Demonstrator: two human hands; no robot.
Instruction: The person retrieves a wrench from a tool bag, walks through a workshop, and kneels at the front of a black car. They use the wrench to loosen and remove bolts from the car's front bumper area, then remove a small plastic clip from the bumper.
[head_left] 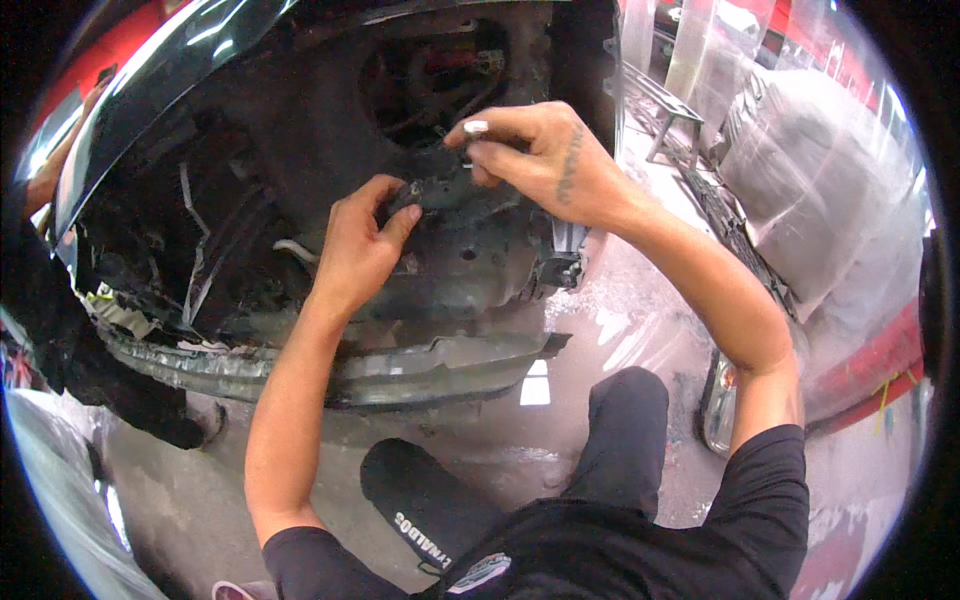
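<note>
The front of a dark car [300,130] is in front of me, its inner structure exposed. My left hand [352,248] curls its thumb and fingers around the near-left end of a dark, narrow, bracket-like part [445,192]. Close to the far end of that part, my right hand [560,165] is closed in a pinch, thumb against forefinger. Whatever lies between those fingertips is too small and dark to name. A small white patch [476,127] shows on the right forefinger. Behind the hands is a round dark opening [430,80] in the car's front.
A torn, bent lower panel [440,365] runs along the car's bottom edge, just above my knees. To the right are a low metal stand [680,130], a plastic-covered bulky thing [835,190] and a lamp-like part [720,400] on the floor. A person's arm [60,165] shows at far left.
</note>
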